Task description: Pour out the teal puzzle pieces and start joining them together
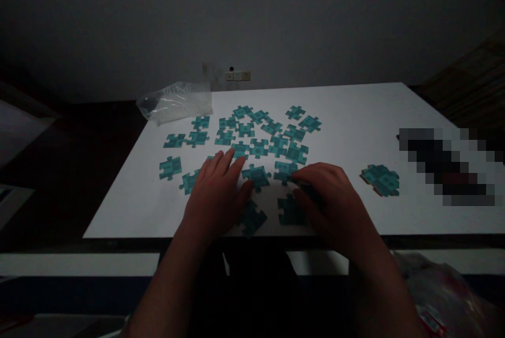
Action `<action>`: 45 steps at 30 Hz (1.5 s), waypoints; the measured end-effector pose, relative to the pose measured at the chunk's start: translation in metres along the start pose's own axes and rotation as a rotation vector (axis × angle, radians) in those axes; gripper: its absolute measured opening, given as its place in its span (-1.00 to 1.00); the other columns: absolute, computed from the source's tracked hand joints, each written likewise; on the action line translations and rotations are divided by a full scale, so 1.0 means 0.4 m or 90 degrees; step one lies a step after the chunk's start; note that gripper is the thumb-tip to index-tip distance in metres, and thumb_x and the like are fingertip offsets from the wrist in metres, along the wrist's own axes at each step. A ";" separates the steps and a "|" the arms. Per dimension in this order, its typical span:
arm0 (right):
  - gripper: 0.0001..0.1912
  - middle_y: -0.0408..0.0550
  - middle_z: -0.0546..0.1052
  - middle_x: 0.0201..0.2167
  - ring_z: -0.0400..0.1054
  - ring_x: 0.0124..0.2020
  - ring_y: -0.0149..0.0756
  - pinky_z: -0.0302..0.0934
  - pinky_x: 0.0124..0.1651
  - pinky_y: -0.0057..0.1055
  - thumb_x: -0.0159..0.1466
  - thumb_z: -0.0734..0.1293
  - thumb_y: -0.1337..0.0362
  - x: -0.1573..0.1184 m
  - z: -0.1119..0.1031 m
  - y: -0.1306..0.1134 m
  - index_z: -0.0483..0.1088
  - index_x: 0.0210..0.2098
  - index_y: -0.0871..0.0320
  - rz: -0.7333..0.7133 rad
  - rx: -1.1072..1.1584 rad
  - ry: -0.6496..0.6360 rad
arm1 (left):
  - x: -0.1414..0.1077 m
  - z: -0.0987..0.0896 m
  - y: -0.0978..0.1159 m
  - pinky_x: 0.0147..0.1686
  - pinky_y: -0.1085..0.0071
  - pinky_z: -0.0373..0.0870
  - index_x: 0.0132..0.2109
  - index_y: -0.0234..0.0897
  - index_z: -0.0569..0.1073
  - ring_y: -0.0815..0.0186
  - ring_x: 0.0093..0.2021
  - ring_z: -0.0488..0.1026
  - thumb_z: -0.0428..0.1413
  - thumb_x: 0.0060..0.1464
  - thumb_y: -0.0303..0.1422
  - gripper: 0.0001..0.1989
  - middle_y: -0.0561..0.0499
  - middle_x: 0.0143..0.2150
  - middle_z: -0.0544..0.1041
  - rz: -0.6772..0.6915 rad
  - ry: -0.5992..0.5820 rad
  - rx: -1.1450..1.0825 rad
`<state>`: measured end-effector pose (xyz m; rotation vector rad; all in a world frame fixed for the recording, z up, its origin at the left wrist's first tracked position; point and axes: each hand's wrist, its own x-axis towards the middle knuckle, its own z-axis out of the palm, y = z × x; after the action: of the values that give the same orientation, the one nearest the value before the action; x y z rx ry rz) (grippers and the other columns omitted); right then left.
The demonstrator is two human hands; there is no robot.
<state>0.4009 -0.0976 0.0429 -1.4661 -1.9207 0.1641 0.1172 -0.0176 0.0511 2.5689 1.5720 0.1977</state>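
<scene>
Teal jigsaw puzzle pieces lie spread over the white table, most of them separate. My left hand rests palm down among them with its fingers stretched out, partly covering several pieces. Close to its thumb is one puzzle piece, and a darker one lies below, near the table's front edge. My right hand is curled, thumb and index finger around a dark puzzle piece that is mostly hidden by the hand. Just beyond its fingertips lies another piece, with one more below the thumb.
A stack of teal pieces sits on the right of the white table. At the back left lies a clear plastic bag. A pixelated patch hides something at the right. Wall sockets are behind the table.
</scene>
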 end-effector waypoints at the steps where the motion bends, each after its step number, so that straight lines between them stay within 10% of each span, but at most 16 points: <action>1: -0.76 0.14 0.79 0.09 0.63 0.22 0.25 0.56 0.26 0.24 0.65 0.36 0.19 0.000 -0.001 0.000 0.66 0.19 -0.07 0.003 0.000 -0.004 | 0.000 -0.001 0.001 0.80 -0.41 0.25 0.65 -0.09 0.43 -0.29 0.83 0.26 0.22 0.64 -0.15 -0.42 -0.28 0.84 0.33 -0.003 -0.001 0.001; 21: -0.70 0.21 0.81 0.09 0.59 0.26 0.25 0.51 0.38 0.23 0.69 0.36 0.14 0.008 0.010 0.004 0.72 0.17 0.09 0.029 -0.007 -0.021 | -0.003 -0.008 0.016 0.80 -0.30 0.22 0.63 -0.18 0.51 -0.21 0.78 0.35 0.12 0.68 -0.14 -0.45 -0.27 0.77 0.45 -0.018 0.042 -0.021; 39: -0.75 0.12 0.80 0.08 0.65 0.16 0.20 0.55 0.28 0.21 0.59 0.35 0.08 0.021 0.037 0.054 0.69 0.04 -0.07 0.040 -0.022 0.123 | -0.006 -0.004 0.018 0.64 -0.15 0.43 0.37 -0.27 0.73 -0.15 0.50 0.57 0.16 0.63 -0.26 -0.61 -0.32 0.43 0.70 -0.030 0.142 -0.089; 45: -0.68 0.24 0.79 0.11 0.59 0.17 0.24 0.46 0.29 0.18 0.61 0.34 0.14 0.120 0.063 0.015 0.75 0.10 0.03 0.024 -0.132 0.008 | -0.003 0.000 0.020 0.61 -0.17 0.44 0.34 -0.33 0.70 -0.18 0.45 0.57 0.16 0.63 -0.24 -0.62 -0.35 0.38 0.70 -0.058 0.147 -0.075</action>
<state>0.3854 -0.0451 0.0429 -1.6339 -1.9486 -0.0282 0.1237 -0.0222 0.0524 2.4496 1.6920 0.5790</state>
